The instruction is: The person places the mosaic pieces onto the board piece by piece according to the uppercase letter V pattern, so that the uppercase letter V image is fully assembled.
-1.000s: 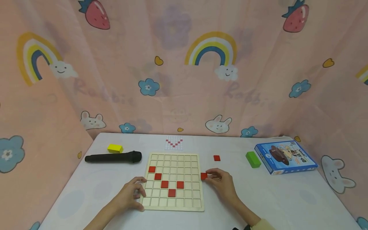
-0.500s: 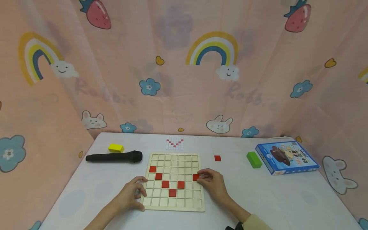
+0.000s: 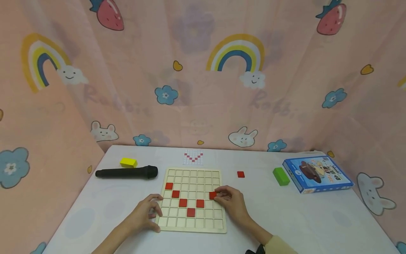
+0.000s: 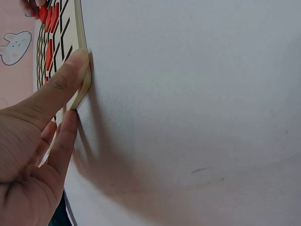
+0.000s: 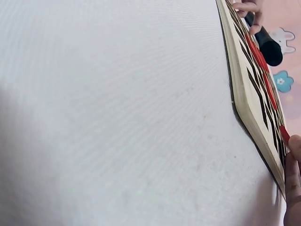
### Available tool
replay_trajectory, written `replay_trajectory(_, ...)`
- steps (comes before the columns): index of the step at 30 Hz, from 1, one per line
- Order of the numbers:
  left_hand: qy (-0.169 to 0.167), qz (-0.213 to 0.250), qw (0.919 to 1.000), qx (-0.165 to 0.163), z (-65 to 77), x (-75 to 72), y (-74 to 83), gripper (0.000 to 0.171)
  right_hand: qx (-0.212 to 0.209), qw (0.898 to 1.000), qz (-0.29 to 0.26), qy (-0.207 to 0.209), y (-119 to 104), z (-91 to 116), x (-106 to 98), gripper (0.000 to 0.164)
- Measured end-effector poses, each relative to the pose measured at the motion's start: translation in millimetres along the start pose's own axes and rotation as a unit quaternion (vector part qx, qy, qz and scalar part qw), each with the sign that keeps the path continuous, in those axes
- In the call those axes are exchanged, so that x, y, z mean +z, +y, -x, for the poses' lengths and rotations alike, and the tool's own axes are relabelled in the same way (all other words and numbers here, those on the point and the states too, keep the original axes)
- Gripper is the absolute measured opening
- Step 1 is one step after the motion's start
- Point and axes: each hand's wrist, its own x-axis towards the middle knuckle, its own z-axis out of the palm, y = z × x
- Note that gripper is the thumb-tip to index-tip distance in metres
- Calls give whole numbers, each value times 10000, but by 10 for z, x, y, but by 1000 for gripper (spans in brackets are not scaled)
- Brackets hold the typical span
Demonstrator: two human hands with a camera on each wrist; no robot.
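Note:
A pale wooden grid board (image 3: pixel 176 223) lies on the white table, several red square tiles in its cells. My left hand (image 3: pixel 142 216) grips the board's near left corner; in the left wrist view the thumb (image 4: pixel 77 63) lies on the rim and the fingers (image 4: pixel 63 146) are against the side. Between thumb and fingers, my right hand (image 3: pixel 234 205) pinches a red square tile (image 3: pixel 212 195) over the right part of the board. That tile (image 5: pixel 284 135) tilts close over the cells in the right wrist view. One loose red tile (image 3: pixel 241 174) lies right of the board.
Behind the board lies a small printed grid card (image 3: pixel 193 157) with a red V pattern. A black microphone (image 3: pixel 127 173) and a yellow block (image 3: pixel 128 162) are on the left. At the right are a green block (image 3: pixel 281 176) and a blue box (image 3: pixel 317 174).
My right hand has carried the red tile leftward from beyond the board's right edge to over its right-hand cells. My left hand has stayed at the board's corner.

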Motion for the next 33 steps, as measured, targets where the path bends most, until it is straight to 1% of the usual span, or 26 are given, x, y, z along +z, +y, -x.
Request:
replay_trajectory(4, 4, 33, 10000, -9, -4, 5, 4, 39, -3, 9998, 10, -189, -3, -11, 33, 29)
replay_trajectory(7, 6, 37, 10000, 3, -5, 7, 7, 39, 21, 9997, 40, -246, -11, -14, 48, 30)
replay_trajectory(16, 12, 101, 9999, -21, -3, 10, -2, 40, -196, 9998, 85, -66, -46, -25, 93, 28)
replay_trajectory(21, 21, 95, 9999, -52, -8, 10, -5, 40, -222, 9995, 213, 62, -85, -37, 134, 27)
replay_trajectory(23, 15, 74, 9999, -68, -7, 12, -3, 40, -209, 9994, 264, 48, -91, -38, 140, 27)
replay_trajectory(28, -12, 4, 10000, -69, -2, 17, 3, 39, 53, 9997, 213, -58, -86, -39, 96, 28)
replay_trajectory(33, 7, -19, 10000, -57, -4, 11, 8, 39, 389, 9992, -32, 64, -42, -75, -34, 27)
